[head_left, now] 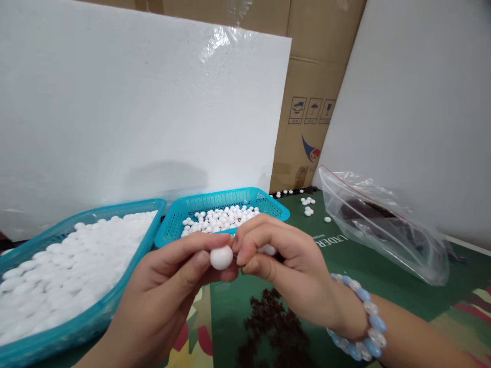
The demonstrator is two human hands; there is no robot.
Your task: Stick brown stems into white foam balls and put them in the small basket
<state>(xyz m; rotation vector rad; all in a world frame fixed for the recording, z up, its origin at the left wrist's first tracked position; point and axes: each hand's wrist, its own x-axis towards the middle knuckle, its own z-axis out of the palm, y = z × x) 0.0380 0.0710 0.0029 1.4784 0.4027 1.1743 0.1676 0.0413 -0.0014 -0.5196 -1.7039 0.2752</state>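
Observation:
Between the thumb and fingers of my left hand (180,276) is a smooth white ball (221,257). My right hand (287,260), with a beaded bracelet (364,317) at the wrist, is closed in a pinch right beside the ball. What its fingertips grip is too small to make out. Part of another white piece (267,249) shows inside the curl of the right fingers. Below the hands, a heap of small dark brown pieces (272,327) lies on the green mat (230,327).
At left stands a blue basket (134,276) full of white rounded pieces. Behind my hands, a second blue basket (280,209) holds smaller white pieces. Several loose white pieces (308,210) lie on the mat near a clear zip bag (406,250) with dark contents. A white board (153,102) and cardboard (307,76) stand behind.

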